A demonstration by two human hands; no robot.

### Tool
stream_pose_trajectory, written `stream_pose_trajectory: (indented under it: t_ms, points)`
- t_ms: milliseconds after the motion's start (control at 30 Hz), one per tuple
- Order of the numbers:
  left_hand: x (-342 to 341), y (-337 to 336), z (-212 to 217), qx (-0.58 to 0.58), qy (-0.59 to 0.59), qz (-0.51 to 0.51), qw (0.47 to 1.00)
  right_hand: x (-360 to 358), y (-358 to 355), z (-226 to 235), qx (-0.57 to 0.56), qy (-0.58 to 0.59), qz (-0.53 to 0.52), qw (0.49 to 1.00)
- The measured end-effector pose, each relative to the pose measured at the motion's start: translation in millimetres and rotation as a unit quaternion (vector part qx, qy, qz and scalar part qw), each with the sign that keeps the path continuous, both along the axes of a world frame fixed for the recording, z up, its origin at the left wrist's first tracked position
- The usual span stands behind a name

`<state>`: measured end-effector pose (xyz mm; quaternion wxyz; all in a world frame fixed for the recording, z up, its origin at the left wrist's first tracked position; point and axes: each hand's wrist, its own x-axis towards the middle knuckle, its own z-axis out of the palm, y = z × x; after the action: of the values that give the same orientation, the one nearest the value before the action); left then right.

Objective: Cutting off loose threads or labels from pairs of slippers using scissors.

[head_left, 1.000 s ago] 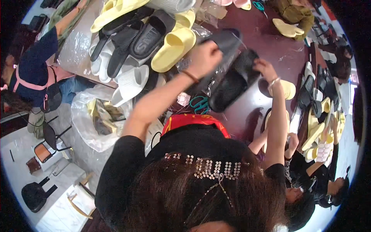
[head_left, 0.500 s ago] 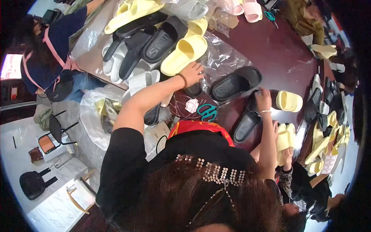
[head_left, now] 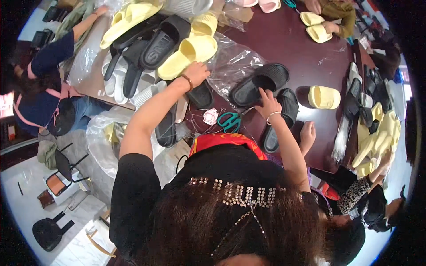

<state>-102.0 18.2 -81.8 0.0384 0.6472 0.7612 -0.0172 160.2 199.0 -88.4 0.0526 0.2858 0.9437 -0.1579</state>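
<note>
My left hand (head_left: 195, 74) reaches across the pile, fingers apart, beside a yellow slipper (head_left: 178, 62) and above a black slipper (head_left: 201, 95). It holds nothing that I can see. My right hand (head_left: 269, 105) has its fingers spread, with the fingertips at the heel of a ridged black slipper (head_left: 248, 88). Just right of that hand lies a second black slipper (head_left: 288, 108), partly covered by my wrist. Teal-handled scissors (head_left: 230, 123) rest between my arms, next to a white and pink crumpled piece (head_left: 211, 117).
Black, white and yellow slippers pile up on clear plastic at the left. A yellow slipper (head_left: 324, 97) sits right of my hands; another person's hand (head_left: 307, 135) is near it. More yellow slippers (head_left: 377, 137) lie farther right. Across the table (head_left: 275, 40), someone handles a yellow pair (head_left: 316, 27).
My right hand has moved left from the nearer black slipper to the other one's heel. The nearer slipper now lies closer beside it. A neighbour's yellow pair has left the right side.
</note>
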Motion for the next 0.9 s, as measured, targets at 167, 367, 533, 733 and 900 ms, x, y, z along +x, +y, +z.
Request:
stream_pose_trajectory:
  t_ms: [167,367,533,733,900]
  points:
    - [-37.6,24.3,28.0,0.24,-0.179,0.255,0.919,7.7,12.4,-12.8,0.014,-0.033,0.005,0.999]
    - [-107.5,9.6,123.2,0.474,-0.406,0.312,0.717,13.5,23.3,-22.9,-0.039,0.069,0.075,0.994]
    - [-161.6,-71.6,196.6,0.673,-0.396,0.325,0.533,23.6,24.2,-30.1,-0.094,0.043,0.03,0.994]
    - [-249.1,-223.0,192.6,0.075,0.221,0.704,0.671,23.0,30.9,-41.9,-0.103,0.071,0.03,0.992]
    - [-274.8,-259.7,114.2,-0.09,0.262,0.682,0.677,24.8,25.4,-35.0,-0.076,0.095,0.06,0.991]
